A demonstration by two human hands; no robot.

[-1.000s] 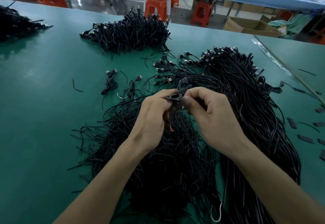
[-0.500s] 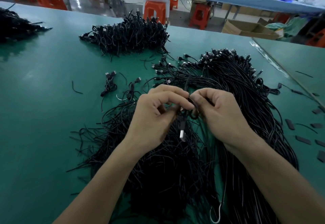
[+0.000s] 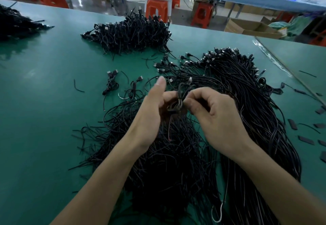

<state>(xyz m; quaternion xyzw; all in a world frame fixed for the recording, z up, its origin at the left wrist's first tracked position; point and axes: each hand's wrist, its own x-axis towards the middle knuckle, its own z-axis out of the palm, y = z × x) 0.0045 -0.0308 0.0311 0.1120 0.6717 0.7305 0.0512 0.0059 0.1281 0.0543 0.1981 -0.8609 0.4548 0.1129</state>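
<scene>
A small coiled black cable (image 3: 181, 94) is held up between both hands above a big heap of loose black cables (image 3: 176, 154). My left hand (image 3: 151, 113) grips the lower part of the coil with its curled fingers, while its thumb sticks up free. My right hand (image 3: 213, 113) pinches the coil from the right side with thumb and fingers. A thin red wire end (image 3: 169, 129) hangs below the coil. The coil's plug end is hidden behind my fingers.
A pile of bundled cables (image 3: 130, 34) lies at the back of the green table (image 3: 44, 101). Two small coiled cables (image 3: 111, 83) lie left of my hands. Black strips (image 3: 306, 140) lie at the right. Another cable pile (image 3: 15, 23) sits far left.
My left thumb has lifted off the coil and now points up. The coil has turned between the hands, and a loop stands above my fingers.
</scene>
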